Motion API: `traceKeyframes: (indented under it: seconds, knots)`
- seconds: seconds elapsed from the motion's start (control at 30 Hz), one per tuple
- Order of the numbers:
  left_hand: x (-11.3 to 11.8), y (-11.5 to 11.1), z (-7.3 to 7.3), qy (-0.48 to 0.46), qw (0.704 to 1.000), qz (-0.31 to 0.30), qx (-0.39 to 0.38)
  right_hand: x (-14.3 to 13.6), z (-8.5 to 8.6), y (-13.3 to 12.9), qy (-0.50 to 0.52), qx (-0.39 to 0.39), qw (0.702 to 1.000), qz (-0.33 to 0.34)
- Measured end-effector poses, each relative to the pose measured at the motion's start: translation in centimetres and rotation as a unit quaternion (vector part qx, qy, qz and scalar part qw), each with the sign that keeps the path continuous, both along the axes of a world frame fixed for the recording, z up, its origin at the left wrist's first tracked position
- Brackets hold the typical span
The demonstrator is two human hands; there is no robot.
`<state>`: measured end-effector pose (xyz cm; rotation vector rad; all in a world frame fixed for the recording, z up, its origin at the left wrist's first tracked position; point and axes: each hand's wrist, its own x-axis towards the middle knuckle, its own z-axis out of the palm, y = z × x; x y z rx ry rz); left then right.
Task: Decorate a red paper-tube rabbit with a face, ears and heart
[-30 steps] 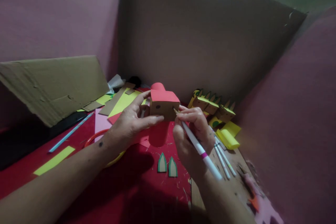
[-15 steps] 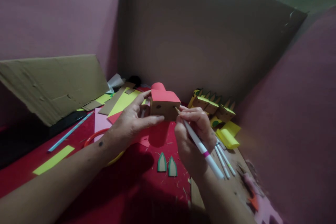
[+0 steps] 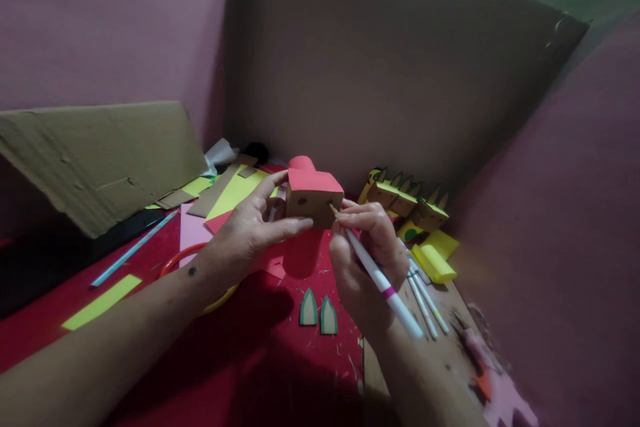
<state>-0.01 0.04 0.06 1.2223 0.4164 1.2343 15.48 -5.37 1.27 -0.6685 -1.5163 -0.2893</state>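
Observation:
Between both hands is a small cardboard box (image 3: pixel 314 209) with a red paper top (image 3: pixel 315 180) and a red rounded piece behind it. One dark dot shows on the left of its front face. My left hand (image 3: pixel 265 220) grips the box from the left, thumb along the lower front edge. In my right hand (image 3: pixel 367 240) is a white marker pen (image 3: pixel 377 280) with a magenta band; its tip touches the right part of the front face. Below lie two pointed cardboard pieces with green borders (image 3: pixel 309 308), flat on the red surface (image 3: pixel 240 353).
Several similar yellow-topped cardboard pieces (image 3: pixel 400 199) stand at the back right, near a yellow paper roll (image 3: pixel 435 263) and more white pens (image 3: pixel 423 303). At left are a blue pencil (image 3: pixel 133 250), a yellow strip (image 3: pixel 103 302) and a leaning cardboard sheet (image 3: pixel 115 153). Pink pieces lie at lower right.
The marker's tip has shifted slightly left on the box's front face, and a dark mark now shows at it. My left hand keeps its hold.

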Motion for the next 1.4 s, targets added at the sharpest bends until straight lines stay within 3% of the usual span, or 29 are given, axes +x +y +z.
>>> traceKeyframes:
  seconds: [1.4]
  knots:
    - [0.12, 0.04, -0.04, 0.002, 1.0, 0.007, -0.01, 0.14, -0.43, 0.13, 0.02, -0.015, 1.0, -0.003]
